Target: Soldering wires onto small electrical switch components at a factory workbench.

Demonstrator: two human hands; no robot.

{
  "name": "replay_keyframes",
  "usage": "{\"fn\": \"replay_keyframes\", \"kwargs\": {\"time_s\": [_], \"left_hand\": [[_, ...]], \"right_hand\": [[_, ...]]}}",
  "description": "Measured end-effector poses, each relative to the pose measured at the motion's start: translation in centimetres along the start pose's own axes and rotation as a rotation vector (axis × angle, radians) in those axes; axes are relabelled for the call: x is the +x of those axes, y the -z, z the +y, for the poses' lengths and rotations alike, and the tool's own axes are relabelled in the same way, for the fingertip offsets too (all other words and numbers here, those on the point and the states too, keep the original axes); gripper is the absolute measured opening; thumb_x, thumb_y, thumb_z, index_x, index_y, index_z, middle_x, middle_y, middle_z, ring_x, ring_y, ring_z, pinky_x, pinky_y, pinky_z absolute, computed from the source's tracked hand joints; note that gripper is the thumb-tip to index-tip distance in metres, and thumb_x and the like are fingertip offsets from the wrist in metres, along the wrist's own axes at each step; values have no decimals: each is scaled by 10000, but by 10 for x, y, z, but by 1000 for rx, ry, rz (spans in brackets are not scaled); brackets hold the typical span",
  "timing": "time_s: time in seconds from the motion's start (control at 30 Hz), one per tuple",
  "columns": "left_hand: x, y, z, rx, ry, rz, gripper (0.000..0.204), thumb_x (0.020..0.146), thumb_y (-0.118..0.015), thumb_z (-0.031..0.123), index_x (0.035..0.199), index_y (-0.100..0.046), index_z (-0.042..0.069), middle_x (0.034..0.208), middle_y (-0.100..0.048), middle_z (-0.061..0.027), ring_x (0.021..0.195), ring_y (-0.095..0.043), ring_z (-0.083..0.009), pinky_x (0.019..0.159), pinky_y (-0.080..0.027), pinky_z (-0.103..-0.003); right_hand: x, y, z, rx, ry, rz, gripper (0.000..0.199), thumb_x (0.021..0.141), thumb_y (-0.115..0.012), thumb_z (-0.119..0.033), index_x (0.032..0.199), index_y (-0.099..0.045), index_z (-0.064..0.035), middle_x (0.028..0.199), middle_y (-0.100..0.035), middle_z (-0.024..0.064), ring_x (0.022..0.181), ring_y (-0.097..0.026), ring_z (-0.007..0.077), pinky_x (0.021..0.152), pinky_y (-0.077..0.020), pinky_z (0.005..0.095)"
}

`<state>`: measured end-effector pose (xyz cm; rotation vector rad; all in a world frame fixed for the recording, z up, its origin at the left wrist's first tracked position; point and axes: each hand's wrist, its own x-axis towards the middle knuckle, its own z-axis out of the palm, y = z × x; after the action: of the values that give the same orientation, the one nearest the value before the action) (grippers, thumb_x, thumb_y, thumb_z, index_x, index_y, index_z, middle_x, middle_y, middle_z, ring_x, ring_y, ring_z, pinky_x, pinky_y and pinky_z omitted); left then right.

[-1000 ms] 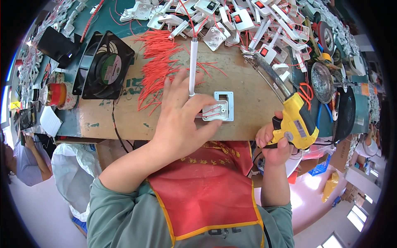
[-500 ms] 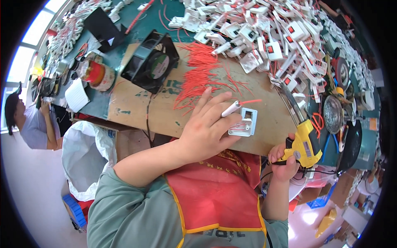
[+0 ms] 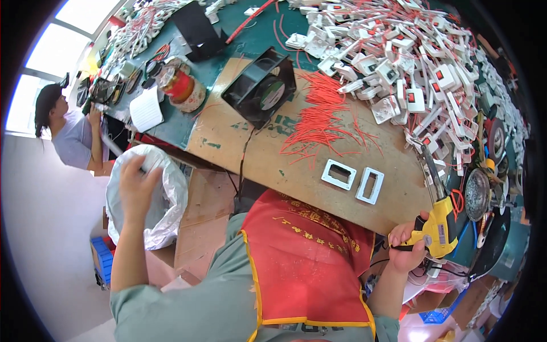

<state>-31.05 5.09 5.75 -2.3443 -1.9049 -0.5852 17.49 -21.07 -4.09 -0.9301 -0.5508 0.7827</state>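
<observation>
My left hand point(image 3: 137, 185) is raised over a white plastic bag point(image 3: 171, 214), its fingers apart. A pale stick-like piece point(image 3: 113, 145) shows just past the fingertips; whether they touch it I cannot tell. Wrapped around the handle of a yellow and black soldering gun point(image 3: 440, 231) is my right hand point(image 3: 407, 246), at the board's right edge. The gun's long metal nozzle points up toward a heap of white switch housings point(image 3: 415, 98). Two white rectangular frames point(image 3: 370, 186) lie flat and apart on the brown board point(image 3: 250, 165), with red wires point(image 3: 322, 114) behind them.
A black fan point(image 3: 262, 88) stands on the board, its cable hanging over the front edge. To its left are a jar with a red band point(image 3: 182, 85) and a white paper pad point(image 3: 146, 109). Another person point(image 3: 74, 128) works at far left. A metal bowl point(image 3: 477, 195) lies right.
My left hand has left the board and swung left over the bag, taking the white tubular piece off the board. Two frames now show where it was. My right hand keeps the soldering gun.
</observation>
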Motion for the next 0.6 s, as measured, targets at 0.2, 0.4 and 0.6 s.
{"fn": "replay_keyframes", "kwargs": {"time_s": [0.2,0.4,0.6], "left_hand": [[-39,29,-47,439,280,-276,532,706,-816,261,1149,-650,16,1205,-634,-174,1119,-596,-336,951,-459,-396],[7,2,144,-336,-294,-320,415,738,-786,131,1117,-650,30,1165,-652,-154,1072,-625,-333,908,-493,-404],[56,-100,284,-527,-666,-107,268,819,-721,182,1030,-664,27,1046,-662,-139,986,-630,-336,833,-509,-403]], "right_hand": [[4,-8,-4,24,-26,54,752,829,-730,-467,1334,-404,-15,688,-503,17,529,-495,138,483,-432,287],[3,-8,0,-11,11,37,752,859,-687,-490,1347,-385,-3,692,-492,7,517,-491,131,482,-427,280],[2,-10,0,10,7,51,716,883,-668,-447,1359,-377,2,694,-497,20,532,-493,133,487,-427,285]]}}
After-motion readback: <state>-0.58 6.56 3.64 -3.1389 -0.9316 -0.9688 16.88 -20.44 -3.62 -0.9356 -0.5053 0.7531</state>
